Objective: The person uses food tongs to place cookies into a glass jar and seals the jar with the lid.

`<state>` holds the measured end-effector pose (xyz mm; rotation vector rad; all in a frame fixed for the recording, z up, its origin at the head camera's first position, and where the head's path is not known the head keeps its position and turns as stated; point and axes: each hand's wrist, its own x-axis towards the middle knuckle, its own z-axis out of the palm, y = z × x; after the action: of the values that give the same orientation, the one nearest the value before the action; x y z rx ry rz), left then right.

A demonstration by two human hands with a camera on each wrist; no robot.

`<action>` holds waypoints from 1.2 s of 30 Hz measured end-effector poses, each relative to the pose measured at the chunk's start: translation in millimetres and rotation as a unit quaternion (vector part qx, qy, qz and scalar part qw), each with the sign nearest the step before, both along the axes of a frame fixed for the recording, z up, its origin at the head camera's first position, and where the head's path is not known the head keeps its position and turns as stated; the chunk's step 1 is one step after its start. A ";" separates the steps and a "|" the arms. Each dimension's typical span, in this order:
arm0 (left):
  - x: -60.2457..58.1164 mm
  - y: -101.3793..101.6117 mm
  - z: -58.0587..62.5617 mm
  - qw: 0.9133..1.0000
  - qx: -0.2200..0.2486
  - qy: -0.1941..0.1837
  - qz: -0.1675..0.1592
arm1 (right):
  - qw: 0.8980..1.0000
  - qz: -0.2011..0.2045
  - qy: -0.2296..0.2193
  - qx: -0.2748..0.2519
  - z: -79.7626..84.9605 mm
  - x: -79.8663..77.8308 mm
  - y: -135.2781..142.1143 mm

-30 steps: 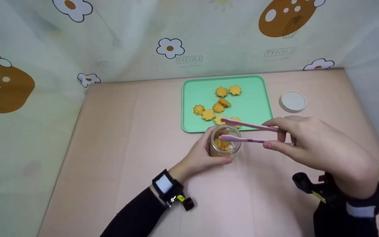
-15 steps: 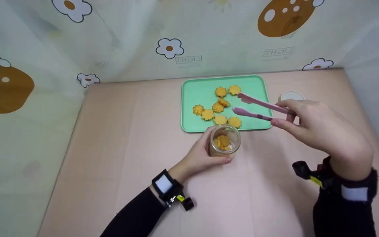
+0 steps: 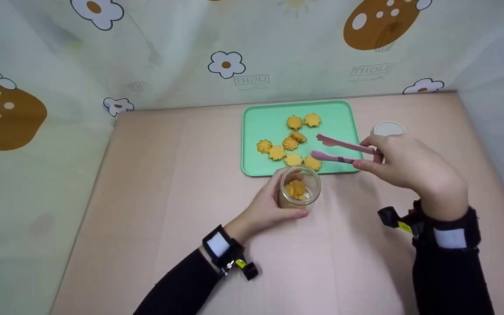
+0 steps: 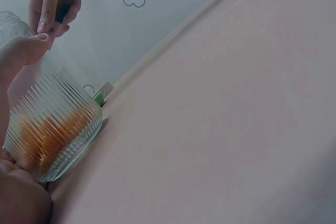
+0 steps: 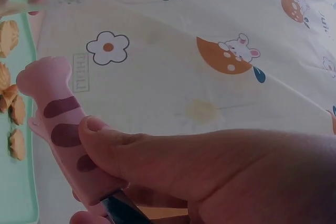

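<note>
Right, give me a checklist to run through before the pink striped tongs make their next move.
1. Clear ribbed glass jar gripped by the left hand: ok.
2. Jar uncovered: ok, the round white lid lies apart from it.
3. Golden scalloped cookies available on the mint-green rectangular tray: ok, eight visible.
4. Tongs held by the right hand: ok.
5. Tongs open and holding no cookie: ok.
6. Tongs' exact height above the tray: cannot tell.
</note>
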<state>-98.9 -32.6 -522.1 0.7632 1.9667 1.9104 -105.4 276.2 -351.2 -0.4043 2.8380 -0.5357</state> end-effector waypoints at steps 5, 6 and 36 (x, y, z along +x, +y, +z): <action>-0.3 0.2 -0.4 1.000 0.001 0.001 -0.002 | 1.000 0.001 -0.021 0.002 -5.9 -5.1 -4.2; -0.3 0.3 -0.2 1.000 0.002 0.002 -0.002 | 1.000 0.000 -0.026 0.003 -7.0 -5.8 -4.9; 0.5 -0.7 2.1 1.000 -0.019 -0.010 0.006 | 0.998 0.012 -0.060 0.013 -20.4 -15.2 -13.2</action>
<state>-98.4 -33.3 -520.0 0.7209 1.9944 1.8754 -120.6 263.0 -371.7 -0.3877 2.7188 -0.5010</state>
